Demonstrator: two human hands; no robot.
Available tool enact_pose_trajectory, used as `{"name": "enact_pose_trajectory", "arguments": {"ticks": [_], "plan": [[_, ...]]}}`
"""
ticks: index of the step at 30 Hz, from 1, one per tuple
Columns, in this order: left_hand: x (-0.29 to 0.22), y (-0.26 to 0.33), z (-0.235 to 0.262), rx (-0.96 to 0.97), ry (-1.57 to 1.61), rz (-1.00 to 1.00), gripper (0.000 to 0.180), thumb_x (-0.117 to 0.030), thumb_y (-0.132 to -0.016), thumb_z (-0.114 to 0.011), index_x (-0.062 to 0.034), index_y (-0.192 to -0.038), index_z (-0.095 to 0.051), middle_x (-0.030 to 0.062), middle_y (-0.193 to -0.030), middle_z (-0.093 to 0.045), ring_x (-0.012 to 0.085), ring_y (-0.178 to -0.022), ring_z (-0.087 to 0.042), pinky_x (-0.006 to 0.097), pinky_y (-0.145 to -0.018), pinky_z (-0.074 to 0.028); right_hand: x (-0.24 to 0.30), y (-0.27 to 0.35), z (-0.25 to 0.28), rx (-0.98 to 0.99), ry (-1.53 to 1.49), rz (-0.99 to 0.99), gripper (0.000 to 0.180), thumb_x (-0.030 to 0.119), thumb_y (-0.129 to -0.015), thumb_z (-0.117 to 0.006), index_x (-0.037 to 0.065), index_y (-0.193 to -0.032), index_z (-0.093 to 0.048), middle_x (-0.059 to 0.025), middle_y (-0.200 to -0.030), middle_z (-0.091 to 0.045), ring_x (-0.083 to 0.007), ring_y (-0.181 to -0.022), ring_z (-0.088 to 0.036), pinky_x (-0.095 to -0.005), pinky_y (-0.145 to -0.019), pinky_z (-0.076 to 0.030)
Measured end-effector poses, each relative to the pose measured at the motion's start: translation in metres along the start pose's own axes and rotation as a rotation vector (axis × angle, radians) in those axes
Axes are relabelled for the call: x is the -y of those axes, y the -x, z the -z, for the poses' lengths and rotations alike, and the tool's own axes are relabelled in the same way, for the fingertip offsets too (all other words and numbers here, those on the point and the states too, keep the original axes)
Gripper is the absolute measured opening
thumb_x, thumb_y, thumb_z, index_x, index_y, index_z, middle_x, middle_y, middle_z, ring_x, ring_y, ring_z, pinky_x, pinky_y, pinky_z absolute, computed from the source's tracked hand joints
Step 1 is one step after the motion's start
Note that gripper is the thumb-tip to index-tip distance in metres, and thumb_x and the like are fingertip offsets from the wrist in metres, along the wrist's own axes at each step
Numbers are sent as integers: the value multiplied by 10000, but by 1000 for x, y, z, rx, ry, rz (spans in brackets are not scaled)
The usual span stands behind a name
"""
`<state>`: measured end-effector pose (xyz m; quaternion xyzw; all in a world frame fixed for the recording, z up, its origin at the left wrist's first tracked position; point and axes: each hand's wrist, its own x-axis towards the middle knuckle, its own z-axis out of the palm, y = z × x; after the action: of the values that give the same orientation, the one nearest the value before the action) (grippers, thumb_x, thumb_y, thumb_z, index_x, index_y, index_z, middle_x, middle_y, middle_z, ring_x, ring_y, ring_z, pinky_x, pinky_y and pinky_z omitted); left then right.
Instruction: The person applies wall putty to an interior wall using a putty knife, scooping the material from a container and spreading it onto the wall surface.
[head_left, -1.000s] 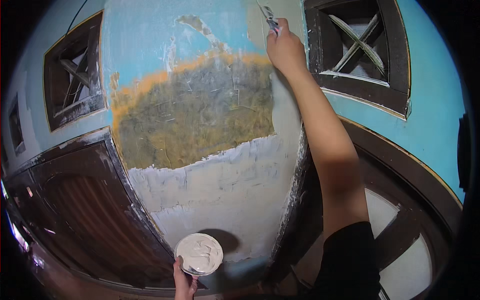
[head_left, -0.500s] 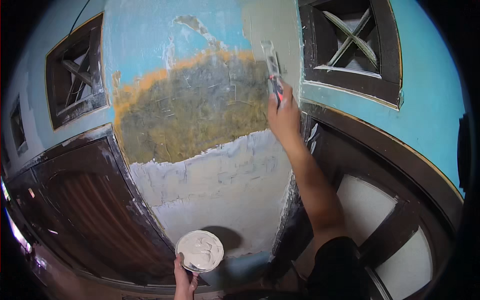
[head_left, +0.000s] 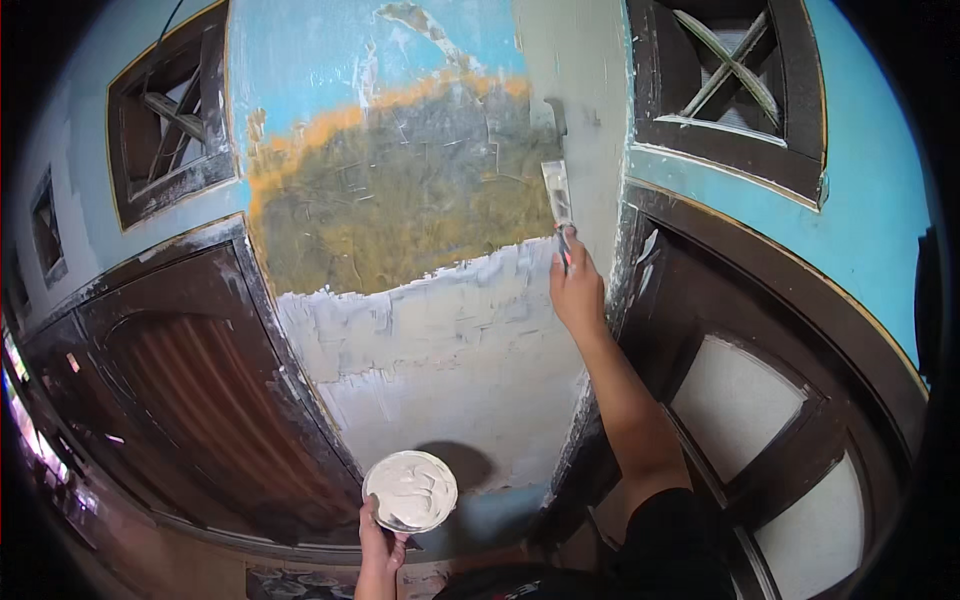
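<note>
My right hand (head_left: pixel 577 285) is closed round the handle of a putty knife (head_left: pixel 557 192), whose blade lies against the wall where the dark rough patch (head_left: pixel 400 190) meets a grey smoothed strip (head_left: pixel 585 130). Low in front of me, my left hand (head_left: pixel 381 535) grips a round tub (head_left: pixel 412 491) of white filler by its rim and side. The filler's surface is uneven, with swirls in it. Below the dark patch the wall carries a pale filler coat (head_left: pixel 450 340) with a ragged upper edge.
Brown wooden doors stand left (head_left: pixel 180 390) and right (head_left: pixel 740 400) of this wall section. Above them are framed vents, left (head_left: pixel 170 115) and right (head_left: pixel 730 75), with crossed slats. Flaking blue paint (head_left: pixel 310 60) covers the upper wall.
My right hand has drawn the putty knife down the wall, and a dark smear now shows above the blade. The whole view has shifted slightly; my left hand still holds the tub.
</note>
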<state>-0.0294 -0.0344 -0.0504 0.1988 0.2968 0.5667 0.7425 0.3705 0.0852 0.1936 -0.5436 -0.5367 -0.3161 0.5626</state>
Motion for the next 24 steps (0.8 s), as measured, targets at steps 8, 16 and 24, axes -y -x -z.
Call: {"name": "enact_pose_trajectory", "arguments": {"ticks": [8,16,24], "plan": [[1,3,-14,-56,-6,-1,539,-447,-987,-464,-15,-1308,-505,126,-1138,-657,219,-873,-691,288,-550,-573,64,-183,44,-269,-69,175,377,217,-940,-545,97,-1294,-490,-283,-1064,-647,-496,-960,-614,-543,-813,-493],[8,-8,11,14,-26,35,573,-500,-972,-463,-48,-1321,-499,110,-1165,-644,212,-895,-693,276,-533,-584,41,-90,11,55,53,3,464,197,-940,-552,75,-1380,-469,-282,-1015,-655,-483,-916,-626,-512,-774,-513],[-8,-7,-16,3,-82,15,610,-475,-983,-462,-11,-1378,-458,159,-1298,-591,290,-1107,-638,420,-859,-574,21,110,17,-18,-321,-136,475,121,-902,-603,12,-1335,-440,-259,-1155,-618,-426,-1005,-629,-461,-886,-497]]}}
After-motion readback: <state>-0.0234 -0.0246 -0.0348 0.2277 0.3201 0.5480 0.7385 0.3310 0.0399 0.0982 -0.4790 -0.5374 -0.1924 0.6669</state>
